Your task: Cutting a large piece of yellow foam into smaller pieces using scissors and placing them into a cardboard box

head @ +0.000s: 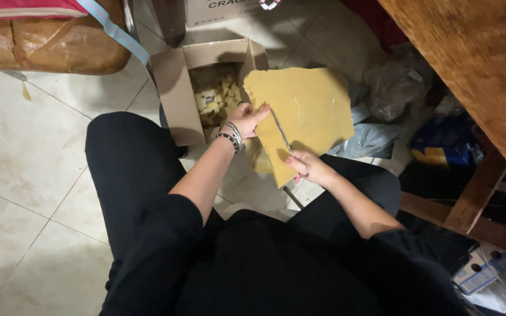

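Seated person, seen from above. The left hand (248, 119) pinches the near edge of a flat yellow foam sheet (303, 111), held over the lap above the tiled floor (24, 158). The right hand (311, 167) is clenched in the grip of scissors (288, 143), blades laid across the sheet. Yellow offcuts (218, 96) fill the open cardboard box (177, 99) just beyond. The sheet looks light and floppy, best supported close beside the cut line.

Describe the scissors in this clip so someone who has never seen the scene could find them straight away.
Start at the open cardboard box on the tiled floor, holding pale yellow scraps. Just to its right, the left hand steadies a large flat mustard-yellow sheet. The scissors lie across that sheet's left edge, handles in the right hand: thin and silver, the only metal against the yellow.
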